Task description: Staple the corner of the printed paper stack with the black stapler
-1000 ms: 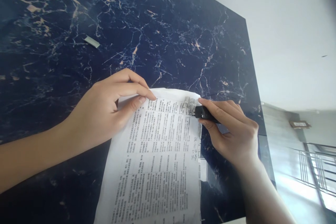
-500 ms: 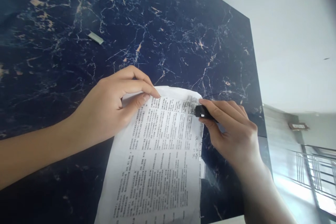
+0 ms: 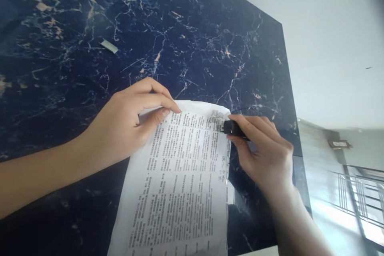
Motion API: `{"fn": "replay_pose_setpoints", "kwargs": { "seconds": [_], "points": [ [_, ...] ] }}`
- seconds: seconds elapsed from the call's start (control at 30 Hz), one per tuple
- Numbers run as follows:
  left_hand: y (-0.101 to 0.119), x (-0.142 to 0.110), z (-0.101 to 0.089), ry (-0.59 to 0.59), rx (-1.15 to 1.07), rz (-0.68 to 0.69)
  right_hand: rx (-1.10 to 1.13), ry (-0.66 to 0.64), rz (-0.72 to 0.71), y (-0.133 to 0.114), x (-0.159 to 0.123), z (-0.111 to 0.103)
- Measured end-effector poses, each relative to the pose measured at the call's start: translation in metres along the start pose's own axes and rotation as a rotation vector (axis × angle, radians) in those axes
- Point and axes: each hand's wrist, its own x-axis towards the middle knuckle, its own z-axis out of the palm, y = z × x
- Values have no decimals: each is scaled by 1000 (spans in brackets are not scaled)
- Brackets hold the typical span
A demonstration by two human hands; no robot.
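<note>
A printed sheet of paper (image 3: 180, 192), with handwriting near its right edge, lies over the dark table, its top edge curving slightly. My left hand (image 3: 141, 112) pinches its upper left edge, thumb on the printed face. Around a small black stapler (image 3: 232, 128), my right hand (image 3: 261, 148) is closed, with fingers above and thumb below. The stapler's front end sits over the sheet's upper right edge. Several staples (image 3: 217, 118) cluster in the paper just beyond it. More staples (image 3: 227, 182) run down the right edge. The stapler's rear is hidden in my palm.
On the blue marbled table (image 3: 186, 44), a short grey strip of staples (image 3: 109, 46) lies at the upper left. The table's edge runs down the right side, with pale floor beyond. A metal railing (image 3: 357, 192) stands at the far right.
The view shifts slightly, while both hands keep nearly the same hold on the paper and stapler. The stapler stays at the sheet's upper right edge.
</note>
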Motion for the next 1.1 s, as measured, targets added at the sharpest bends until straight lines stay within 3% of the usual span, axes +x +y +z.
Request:
{"fn": "replay_pose_setpoints", "kwargs": {
  "seconds": [0.17, 0.6, 1.0, 1.1],
  "points": [
    [1, 0, 0, 0, 16, -21, 123, 71, 79, 2, -3, -5],
    [1, 0, -2, 10, 75, 7, -4, 205, 228, 34, 1, -9],
    [-1, -3, -1, 2, 125, 66, -48, 233, 333, 52, 0, -12],
    [-3, -5, 2, 78, 199, 149, -58, 224, 351, 57, 0, -14]
  ]
}}
